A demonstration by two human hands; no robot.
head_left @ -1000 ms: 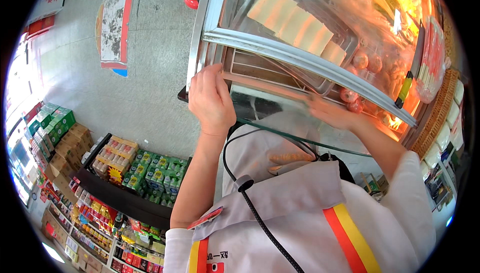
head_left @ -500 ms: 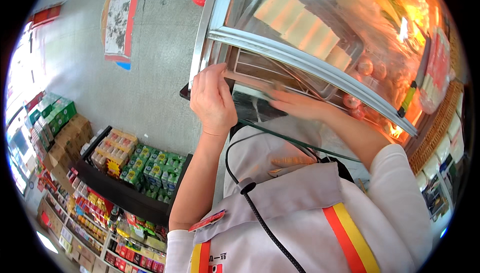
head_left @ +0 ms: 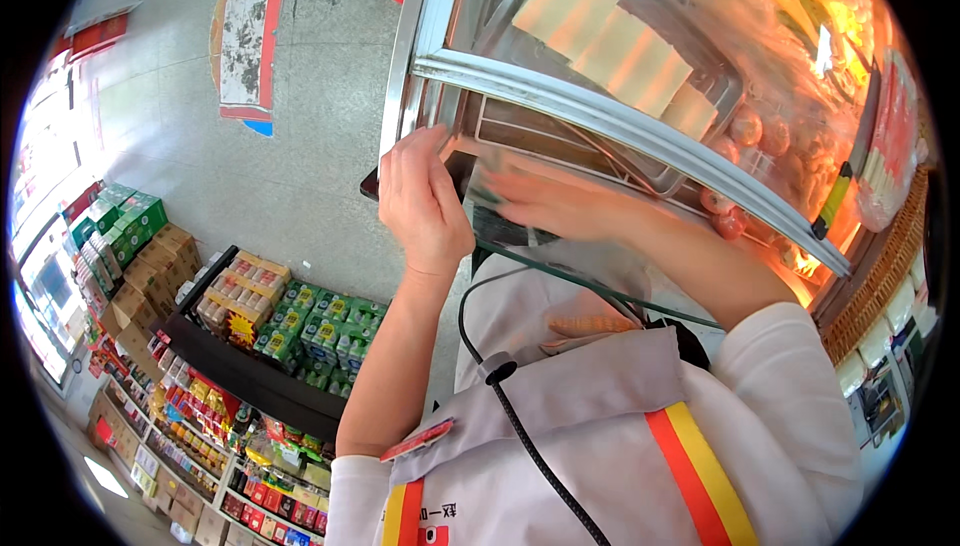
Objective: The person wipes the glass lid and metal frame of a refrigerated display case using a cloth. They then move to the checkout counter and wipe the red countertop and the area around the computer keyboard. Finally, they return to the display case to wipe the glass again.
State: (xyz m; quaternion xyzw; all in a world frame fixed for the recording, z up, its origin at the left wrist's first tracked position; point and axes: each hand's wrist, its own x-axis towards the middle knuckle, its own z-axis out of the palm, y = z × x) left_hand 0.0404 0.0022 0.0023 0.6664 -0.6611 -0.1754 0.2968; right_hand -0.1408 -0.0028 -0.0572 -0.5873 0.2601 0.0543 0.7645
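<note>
At display case [head_left: 560,96] | glass pane [head_left: 575,268] | right of gripping left hand [head_left: 424,201]

Tray [head_left: 722,76]: inside display case [head_left: 570,101]
Blocks [head_left: 605,41]: on tray
Knife [head_left: 832,202]: right of tray
Basket [head_left: 878,281]: right of knife
Cartons [head_left: 135,306]: left of display case

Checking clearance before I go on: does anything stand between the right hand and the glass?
Nothing visible does: the right hand, blurred, is over the glass, though contact is unclear. The left hand is at the glass's left end.
</note>
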